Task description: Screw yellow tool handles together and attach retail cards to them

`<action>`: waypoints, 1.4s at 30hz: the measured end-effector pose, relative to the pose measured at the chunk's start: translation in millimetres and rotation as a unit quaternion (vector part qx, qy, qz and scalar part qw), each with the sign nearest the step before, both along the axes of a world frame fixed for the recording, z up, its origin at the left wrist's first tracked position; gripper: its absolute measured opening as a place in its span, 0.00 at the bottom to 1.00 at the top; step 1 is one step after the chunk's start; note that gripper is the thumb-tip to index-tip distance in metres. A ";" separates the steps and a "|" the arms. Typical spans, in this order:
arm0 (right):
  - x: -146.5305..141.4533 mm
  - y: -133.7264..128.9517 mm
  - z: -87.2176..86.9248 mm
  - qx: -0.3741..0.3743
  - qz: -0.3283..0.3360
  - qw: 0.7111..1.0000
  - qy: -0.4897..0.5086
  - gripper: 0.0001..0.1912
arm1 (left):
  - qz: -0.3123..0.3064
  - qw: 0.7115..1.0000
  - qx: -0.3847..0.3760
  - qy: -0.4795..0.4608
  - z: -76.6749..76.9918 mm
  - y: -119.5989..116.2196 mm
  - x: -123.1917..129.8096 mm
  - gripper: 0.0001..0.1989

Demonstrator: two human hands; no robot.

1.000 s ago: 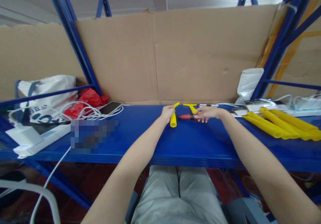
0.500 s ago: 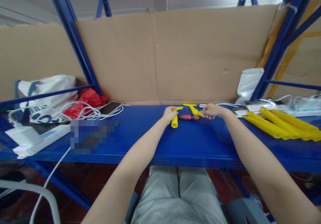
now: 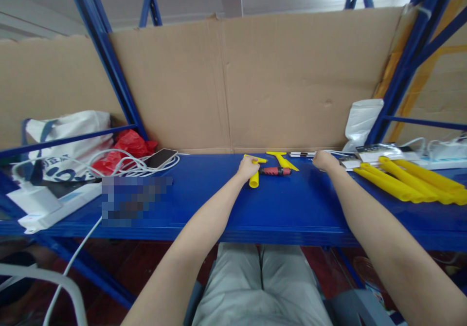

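Observation:
My left hand (image 3: 248, 167) is closed round a short yellow tubular piece (image 3: 254, 179) on the blue table, its open end facing me. Just right of it lies a red and black screwdriver-like tool (image 3: 275, 171). Behind the tool rests a yellow T-shaped piece (image 3: 282, 161), which neither hand touches. My right hand (image 3: 324, 161) is at the back right of the table, fingers curled, beside some slim black and white items (image 3: 302, 154). Whether it holds anything is hidden.
Several long yellow tubes (image 3: 412, 180) lie at the right beside flat packages (image 3: 379, 152). At the left are a phone (image 3: 161, 158), coiled white cables, a red bag (image 3: 127, 148), a cloth bag (image 3: 73, 143) and a power strip (image 3: 65, 209). Cardboard (image 3: 292, 82) stands behind.
My right hand has moved right, away from the yellow T-shaped piece, and the slim items behind now show. My left hand stays on the short yellow piece.

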State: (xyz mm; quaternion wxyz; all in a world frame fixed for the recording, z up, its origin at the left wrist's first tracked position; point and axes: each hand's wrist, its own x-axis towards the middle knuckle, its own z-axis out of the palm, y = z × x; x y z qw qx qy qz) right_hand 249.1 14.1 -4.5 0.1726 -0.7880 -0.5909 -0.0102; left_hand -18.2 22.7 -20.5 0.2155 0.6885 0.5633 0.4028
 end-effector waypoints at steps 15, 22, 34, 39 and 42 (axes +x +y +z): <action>4.7 32.0 4.5 0.001 -0.093 0.996 -0.011 0.26 | 0.000 0.999 -0.035 0.004 2.0 6.7 -4.8 0.14; -5.4 41.0 -3.1 -0.033 -0.117 0.992 0.032 0.28 | -0.009 0.996 -0.057 -0.073 -7.0 24.7 -8.0 0.12; -20.7 40.8 -11.5 -0.003 -0.154 0.987 0.034 0.24 | 0.007 0.992 -0.010 -0.122 -3.5 24.9 -11.2 0.11; -20.9 37.4 -11.8 0.034 -0.163 0.985 0.036 0.22 | 0.004 0.993 0.004 -0.117 -0.2 23.8 -11.4 0.11; -23.2 33.4 -6.9 0.070 -0.164 0.983 0.054 0.21 | 0.000 0.993 0.005 -0.121 0.7 22.1 -11.1 0.11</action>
